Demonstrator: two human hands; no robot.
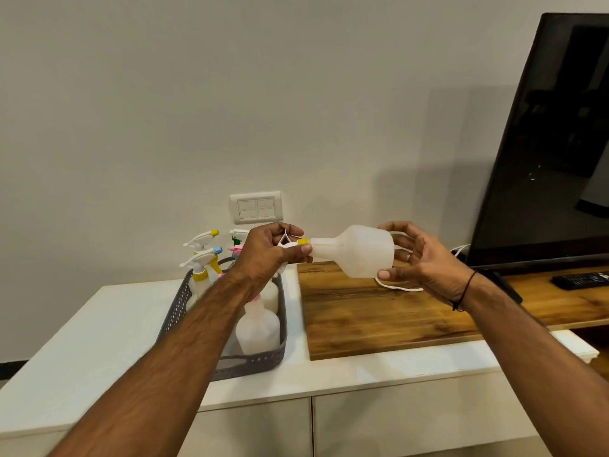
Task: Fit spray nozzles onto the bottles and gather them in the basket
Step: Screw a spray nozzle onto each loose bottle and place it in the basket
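Observation:
A translucent white bottle [359, 250] is held sideways in the air, neck pointing left. My right hand [418, 258] grips its base with spread fingers. My left hand [273, 253] is closed on a white spray nozzle with a yellow collar [302, 241] sitting at the bottle's neck. Below my left arm a grey perforated basket [260, 359] holds several bottles; those at the back carry nozzles [201, 240] with yellow, blue, pink and green tips. A bottle [257, 326] at the basket's front is partly hidden by my left arm.
The basket stands on a white cabinet top [82, 341]. A wooden board [369, 311] lies to its right with a white cable [398, 287] on it. A large black TV [547, 143] and a remote [580, 280] are at the right. A wall socket plate [256, 207] is behind.

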